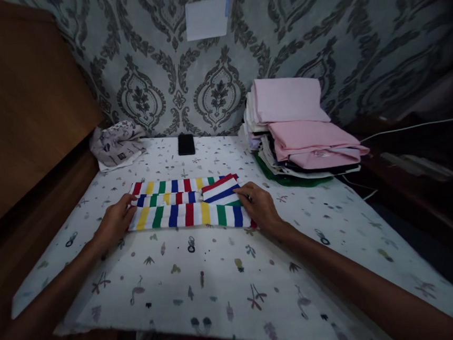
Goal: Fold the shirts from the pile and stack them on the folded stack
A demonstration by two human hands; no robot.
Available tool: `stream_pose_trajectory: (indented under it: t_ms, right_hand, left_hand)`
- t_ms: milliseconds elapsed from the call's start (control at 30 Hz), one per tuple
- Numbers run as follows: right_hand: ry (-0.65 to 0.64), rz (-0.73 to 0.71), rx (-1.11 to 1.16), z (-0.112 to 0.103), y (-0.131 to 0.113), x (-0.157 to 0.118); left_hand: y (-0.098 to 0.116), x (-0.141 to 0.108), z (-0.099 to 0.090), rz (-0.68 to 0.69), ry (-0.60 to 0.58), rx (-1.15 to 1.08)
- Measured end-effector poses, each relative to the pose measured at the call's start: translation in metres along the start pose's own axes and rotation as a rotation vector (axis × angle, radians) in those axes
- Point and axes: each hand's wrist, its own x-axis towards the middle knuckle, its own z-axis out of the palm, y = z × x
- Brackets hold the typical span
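A folded striped garment (189, 213) in white, red, yellow, green and blue lies flat on the printed tablecloth (203, 267). It forms a long narrow strip from left to right, with its two long edges turned in toward the middle. My left hand (115, 221) pinches its left end between thumb and fingers. At the right end, my right hand (260, 205) is closed on the corner of a folded-over flap, whose stripes run at a slant. The fingertips of both hands are partly hidden.
Folded pink and other cloths are stacked in a pile (298, 134) at the back right. A crumpled patterned cloth (116, 142) sits at the back left, beside a wooden cabinet (25, 92). A black phone-like object (186, 145) lies near the wall, below a white paper (206, 19).
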Motion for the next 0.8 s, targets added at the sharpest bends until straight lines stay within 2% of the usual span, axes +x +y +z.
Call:
stream_pose_trajectory:
  t_ms: [133,233,333,433,500,567,667,733,800]
  right_hand:
    - [-0.078,0.045,-0.122,-0.005,0.003,-0.004]
    - [-0.044,0.05,-0.192,-0.015,-0.011,-0.011]
    - [-0.048,-0.079,-0.236,-0.018,-0.037,-0.017]
    - [-0.19,-0.162,-0.264,-0.007,-0.055,-0.012]
    - [-0.277,-0.124,-0.292,0.004,-0.057,-0.003]
    - [-0.332,-0.067,-0.316,0.013,-0.051,0.007]
    - [-0.346,-0.042,-0.343,0.022,-0.04,0.013]
    - [-0.328,-0.046,-0.361,0.024,-0.036,0.013]
    - [-0.323,-0.046,-0.379,0.026,-0.035,0.011]
  left_hand:
    - [0.012,-0.005,-0.003,0.024,-0.077,0.26]
    - [0.026,-0.007,-0.005,0.097,-0.008,0.506]
    - [0.058,-0.003,0.005,0.271,0.049,0.479]
    - [0.103,0.01,0.037,0.506,-0.079,0.236]
    - [0.131,0.02,0.067,0.635,-0.165,0.125]
    - [0.149,0.027,0.096,0.674,-0.195,0.109]
    - [0.151,0.029,0.122,0.657,-0.199,0.204]
    - [0.142,0.025,0.123,0.647,-0.199,0.267]
    - [0.128,0.018,0.114,0.621,-0.201,0.298]
